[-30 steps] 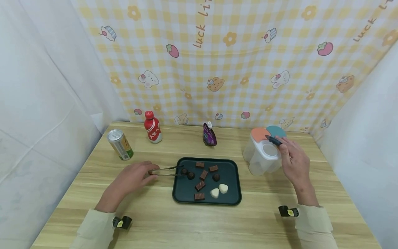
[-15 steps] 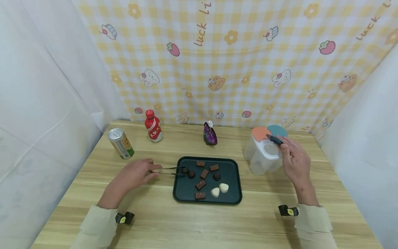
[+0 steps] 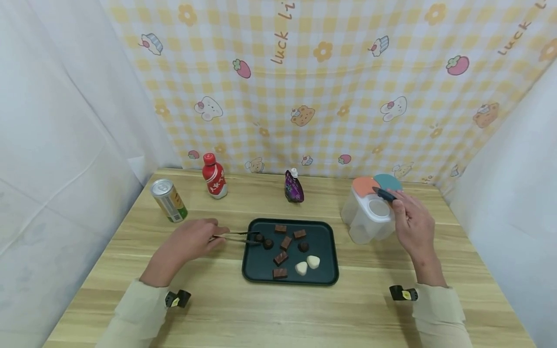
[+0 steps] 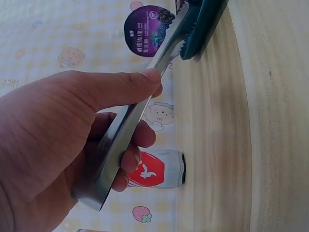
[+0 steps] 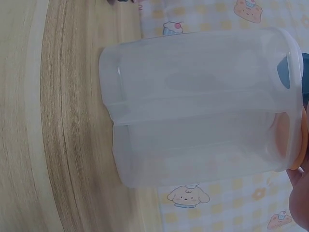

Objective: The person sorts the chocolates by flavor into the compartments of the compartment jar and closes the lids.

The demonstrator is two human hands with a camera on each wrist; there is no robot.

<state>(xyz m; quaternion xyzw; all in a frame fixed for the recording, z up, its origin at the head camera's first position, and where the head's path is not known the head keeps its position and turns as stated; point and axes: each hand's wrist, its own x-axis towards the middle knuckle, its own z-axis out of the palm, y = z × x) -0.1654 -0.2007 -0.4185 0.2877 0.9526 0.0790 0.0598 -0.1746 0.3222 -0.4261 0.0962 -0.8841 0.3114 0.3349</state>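
My left hand point(image 3: 191, 241) grips metal tongs point(image 4: 128, 125), thumb on one arm and fingers curled round the other. The tongs' toothed tips reach over the left rim of a dark green tray point(image 3: 319, 277), right at a round dark chocolate point(image 3: 259, 238). A second round chocolate point(image 3: 268, 243) sits beside it. My right hand point(image 3: 415, 227) is at the top of a clear container point(image 5: 193, 111), pinching a raised dark blue flap lid point(image 3: 384, 194). The round opening point(image 3: 379, 209) in front of that lid is uncovered; orange point(image 3: 364, 186) and teal point(image 3: 388, 182) lids lie flat behind.
Rectangular brown chocolates point(image 3: 280, 258), another round one point(image 3: 303, 246) and two white pieces point(image 3: 313, 262) lie on the tray. Behind stand a can point(image 3: 168, 200), a red bottle point(image 3: 214, 178) and a purple pouch point(image 3: 294, 187), near a checked curtain point(image 3: 261, 96).
My left hand has shifted slightly to the right and away from me. The tongs' tips have closed in a little around the round chocolate. My right hand stays at the lid.
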